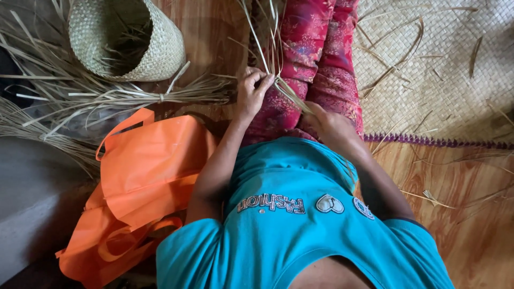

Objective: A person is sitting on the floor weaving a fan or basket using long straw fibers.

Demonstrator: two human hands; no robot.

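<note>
Dried leaf strips (273,53): thin pale bundle running from the lap toward 12 o'clock, over the red patterned trousers (321,64), tips cut off by the top edge.

Near: teal shirt (289,225) fills 6 o'clock. Orange fabric bag (144,176) at 8 o'clock, slumped on the wood floor (460,214), handles loose.

Mid: left hand (251,93) clenched around the strips, fingers curled over them just left of centre. Right hand (329,123) lies lower on the same bundle at the lap; seems to be pinching the strip ends, but its fingertips are turned away from the camera, so I cannot tell the grip for sure.

Handling, my read: strips are very light, flat, springy, stiff along the length, and prone to splitting or creasing if bent sharply. Dry surface, low slip. Best taken as a group near the gathered lower end, where they converge, not at the loose tips.

Far: tied sheaf of strips (160,97) on the floor at 10 o'clock, woven basket (126,37) tipped on its side at 11 o'clock, woven mat (439,69) with a purple edge at 2 o'clock, stray strips on it.

Hidden: how many strips are in the bundle, any weave started under the right hand, basket contents in shadow.
</note>
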